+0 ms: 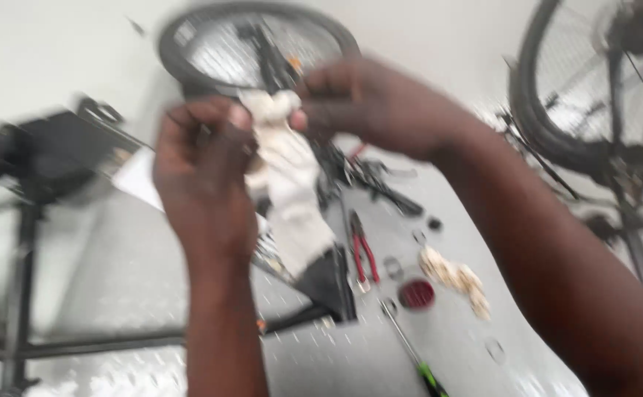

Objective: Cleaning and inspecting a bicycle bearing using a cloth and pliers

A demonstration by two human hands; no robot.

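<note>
Frame motion-blurred; fine detail uncertain.

Bicycle rear wheel (593, 81) stood well right of the right hand, its frame partly out of view. A smaller spoked wheel (255, 44) lay on the pale floor (101, 272) just beyond both hands. A dark stand (23, 242) sat well to the left of the left hand.

Left hand (200, 184) was raised and curled shut, pinching the upper left edge of a white rag (288, 191). Right hand (369, 103) was closed on the rag's top, fingers pressed together. The rag hung down between and below the hands, apart from the floor.

Below the hands lay red-handled pliers (363, 254), a green-handled screwdriver (413, 356), a round red reflector (416, 294) and a crumpled pale cloth (457, 279).

Risks, as judged: the dangling end could snag the spokes or parts beneath; small loose bits near the reflector could be swept away if the rag dropped.
</note>
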